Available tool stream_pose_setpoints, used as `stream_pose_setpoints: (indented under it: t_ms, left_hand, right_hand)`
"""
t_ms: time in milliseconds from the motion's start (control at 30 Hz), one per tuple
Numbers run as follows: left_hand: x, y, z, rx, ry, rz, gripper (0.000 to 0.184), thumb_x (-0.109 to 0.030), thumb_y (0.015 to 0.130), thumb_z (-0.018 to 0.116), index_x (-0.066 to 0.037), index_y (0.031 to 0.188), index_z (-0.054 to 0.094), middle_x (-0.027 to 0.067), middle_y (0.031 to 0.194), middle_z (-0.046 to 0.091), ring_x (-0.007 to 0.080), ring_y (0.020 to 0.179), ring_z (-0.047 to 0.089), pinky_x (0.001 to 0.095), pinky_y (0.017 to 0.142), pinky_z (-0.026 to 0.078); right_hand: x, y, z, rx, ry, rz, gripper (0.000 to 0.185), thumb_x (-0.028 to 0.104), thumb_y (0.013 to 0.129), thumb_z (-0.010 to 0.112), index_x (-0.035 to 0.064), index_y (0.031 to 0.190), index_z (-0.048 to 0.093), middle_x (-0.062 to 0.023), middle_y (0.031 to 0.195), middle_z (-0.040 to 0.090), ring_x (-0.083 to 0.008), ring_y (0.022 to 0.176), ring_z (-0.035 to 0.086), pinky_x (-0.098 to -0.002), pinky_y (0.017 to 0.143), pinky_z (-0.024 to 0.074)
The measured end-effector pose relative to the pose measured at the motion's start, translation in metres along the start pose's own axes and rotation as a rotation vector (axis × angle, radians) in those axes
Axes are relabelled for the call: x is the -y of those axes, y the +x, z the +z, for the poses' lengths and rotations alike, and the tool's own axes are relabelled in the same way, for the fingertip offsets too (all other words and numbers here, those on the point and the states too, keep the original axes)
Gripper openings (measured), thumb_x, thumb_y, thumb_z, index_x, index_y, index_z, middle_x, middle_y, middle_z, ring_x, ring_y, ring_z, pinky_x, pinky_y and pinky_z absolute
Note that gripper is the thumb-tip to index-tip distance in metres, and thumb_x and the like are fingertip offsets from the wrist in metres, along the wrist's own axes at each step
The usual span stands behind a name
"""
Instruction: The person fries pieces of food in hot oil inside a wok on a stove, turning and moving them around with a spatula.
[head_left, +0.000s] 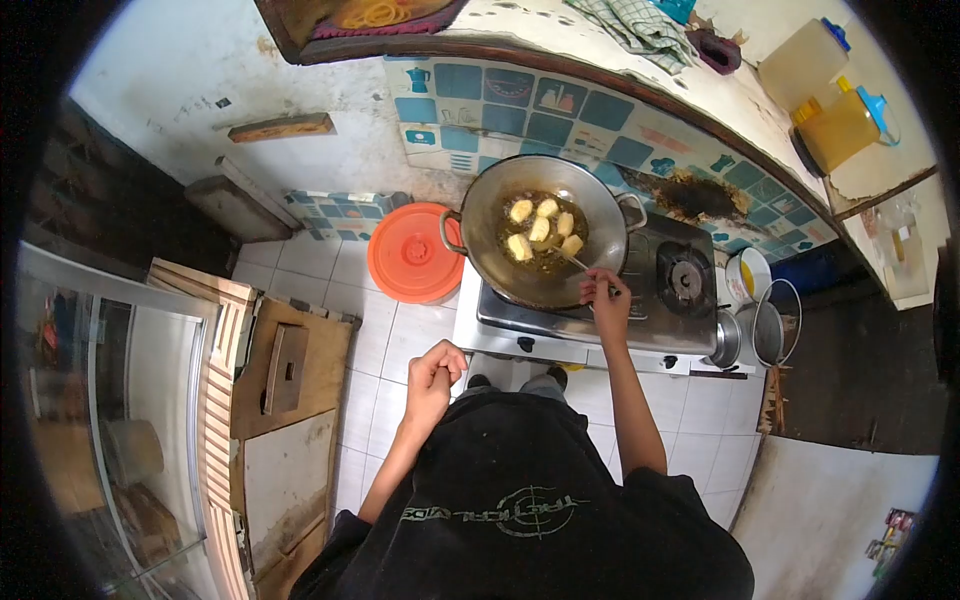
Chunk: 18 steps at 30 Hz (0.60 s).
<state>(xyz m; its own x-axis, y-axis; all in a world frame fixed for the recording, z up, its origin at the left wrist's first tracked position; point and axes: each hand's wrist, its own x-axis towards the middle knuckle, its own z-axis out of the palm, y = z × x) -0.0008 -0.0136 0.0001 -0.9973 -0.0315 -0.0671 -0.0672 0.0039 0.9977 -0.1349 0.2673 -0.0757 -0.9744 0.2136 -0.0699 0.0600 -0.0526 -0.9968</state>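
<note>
My right hand (606, 290) is closed round the handle of a thin metal utensil (574, 260), whose far end reaches into the pan among the food. The large metal pan (487, 205) has two loop handles and sits on the left side of the stove (640, 330). Several pale yellow pieces of food (541, 229) lie in bubbling oil at its bottom. My left hand (436, 369) is held near the stove's front left corner, fingers curled in; whether anything is inside them is hidden.
An orange lidded bucket (410, 253) stands left of the stove. The second burner (686, 280) is right of the pan. Pots (728, 335) stand beyond it. Bottles of liquid (838, 130) stand on the shelf (560, 35) above. A wooden cabinet (285, 370) is at the left.
</note>
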Motion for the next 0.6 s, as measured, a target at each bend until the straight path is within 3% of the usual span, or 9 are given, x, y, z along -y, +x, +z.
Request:
stream_pose_setpoints:
  t_ms: [167, 367, 467, 600]
  left_hand:
    - [-0.001, 0.002, 0.002, 0.013, 0.000, 0.005, 0.029, 0.014, 0.069, 0.029, 0.000, 0.076, 0.053, -0.0003, 0.051, 0.039, 0.0062, 0.049, 0.032, 0.0238, 0.048, 0.025]
    - [-0.001, 0.003, 0.003, 0.031, 0.010, 0.007, 0.029, 0.014, 0.069, 0.029, 0.000, 0.076, 0.054, -0.0004, 0.052, 0.039, 0.0063, 0.049, 0.032, 0.0239, 0.048, 0.025]
    - [-0.004, 0.003, 0.004, 0.030, 0.016, 0.002, 0.030, 0.014, 0.069, 0.029, 0.000, 0.076, 0.054, -0.0006, 0.051, 0.039, 0.0063, 0.049, 0.032, 0.0239, 0.048, 0.025]
    - [-0.005, 0.003, 0.004, 0.025, 0.027, 0.010, 0.030, 0.014, 0.069, 0.028, 0.000, 0.076, 0.054, -0.0004, 0.051, 0.039, 0.0064, 0.049, 0.032, 0.0240, 0.048, 0.026]
  right_hand:
    - [0.011, -0.014, 0.002, 0.007, -0.130, -0.064, 0.023, 0.015, 0.098, 0.047, -0.0011, 0.094, 0.063, -0.0059, 0.073, 0.061, -0.0085, 0.059, 0.055, -0.0221, 0.052, 0.0461]
    - [0.024, -0.025, 0.003, 0.082, -0.534, -0.211, 0.014, 0.008, 0.089, 0.052, -0.0012, 0.092, 0.063, -0.0129, 0.082, 0.066, -0.0218, 0.072, 0.065, -0.0316, 0.067, 0.0496]
    - [0.033, -0.026, 0.007, 0.117, -0.664, -0.377, 0.015, 0.010, 0.090, 0.054, 0.0007, 0.095, 0.064, -0.0121, 0.079, 0.065, -0.0198, 0.071, 0.063, -0.0315, 0.068, 0.0491]
    - [0.039, -0.030, 0.010, 0.173, -0.710, -0.396, 0.014, 0.010, 0.089, 0.054, 0.0005, 0.095, 0.063, -0.0161, 0.083, 0.065, -0.0266, 0.076, 0.063, -0.0342, 0.074, 0.0478]
